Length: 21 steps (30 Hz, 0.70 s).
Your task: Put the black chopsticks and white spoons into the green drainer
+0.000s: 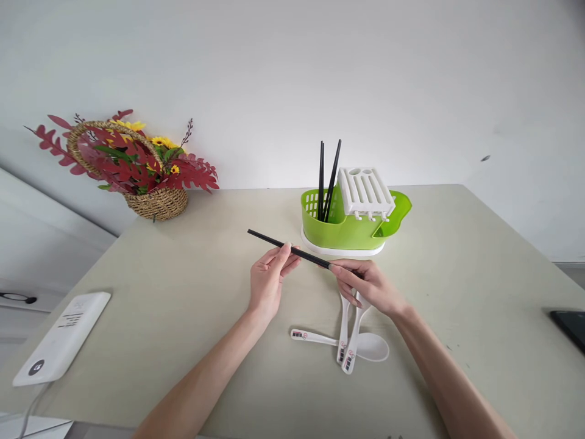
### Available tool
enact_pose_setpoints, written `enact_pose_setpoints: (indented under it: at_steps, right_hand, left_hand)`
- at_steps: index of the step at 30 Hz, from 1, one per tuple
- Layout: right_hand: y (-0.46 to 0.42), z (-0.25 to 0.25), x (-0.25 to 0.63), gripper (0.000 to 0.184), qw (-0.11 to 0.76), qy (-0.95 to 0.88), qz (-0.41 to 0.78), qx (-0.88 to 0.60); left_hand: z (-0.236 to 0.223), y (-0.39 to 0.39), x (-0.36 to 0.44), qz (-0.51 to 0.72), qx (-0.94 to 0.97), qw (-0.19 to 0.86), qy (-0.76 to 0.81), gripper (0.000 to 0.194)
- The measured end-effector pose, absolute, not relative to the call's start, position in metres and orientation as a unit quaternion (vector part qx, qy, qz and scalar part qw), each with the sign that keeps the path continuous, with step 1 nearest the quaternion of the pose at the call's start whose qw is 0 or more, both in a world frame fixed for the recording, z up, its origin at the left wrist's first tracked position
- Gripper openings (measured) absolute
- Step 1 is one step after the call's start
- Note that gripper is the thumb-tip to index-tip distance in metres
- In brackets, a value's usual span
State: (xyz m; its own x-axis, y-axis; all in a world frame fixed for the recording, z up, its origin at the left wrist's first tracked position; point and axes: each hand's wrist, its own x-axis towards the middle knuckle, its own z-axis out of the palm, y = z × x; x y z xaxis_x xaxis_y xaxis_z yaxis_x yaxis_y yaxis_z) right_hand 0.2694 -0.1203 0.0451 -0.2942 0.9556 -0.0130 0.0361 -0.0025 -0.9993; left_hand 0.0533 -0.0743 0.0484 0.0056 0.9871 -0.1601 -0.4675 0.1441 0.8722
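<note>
Black chopsticks (pixel 308 256) lie slantwise across both hands above the table, pressed closely together; I cannot tell how many. My left hand (pixel 269 274) pinches them near the middle between thumb and fingers. Around their right end, my right hand (pixel 365 280) is closed. Just beyond the hands stands a green utensil holder (pixel 329 233) with a white slotted rack (pixel 367 192) on top. Several black chopsticks (pixel 321 183) stand upright in its left compartment. Below my right hand, white spoons (pixel 372 346) lie crossed on the table, their far ends partly hidden by that hand.
A wicker basket (pixel 158 204) of red leaves and yellow flowers stands at the back left. On the left edge lies a white device (pixel 64 338) with a cable. A dark flat object (pixel 569 326) sits at the right edge. A wall rises behind the table (pixel 192 262).
</note>
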Motion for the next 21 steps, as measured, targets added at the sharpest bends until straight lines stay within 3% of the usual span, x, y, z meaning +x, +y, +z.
enact_pose_setpoints:
  at_steps: [5,21]
  right_hand:
    - [-0.12,0.046,0.269,0.058,0.402,-0.579,0.577,-0.412]
    - [-0.117,0.045,0.266,0.061,0.463,-0.474,0.635,-0.396]
  left_hand:
    - [0.049,-0.073,0.052,0.575,0.308,0.635,0.414,0.038]
    - [0.044,-0.061,0.044,0.604,0.283,0.616,0.42,0.031]
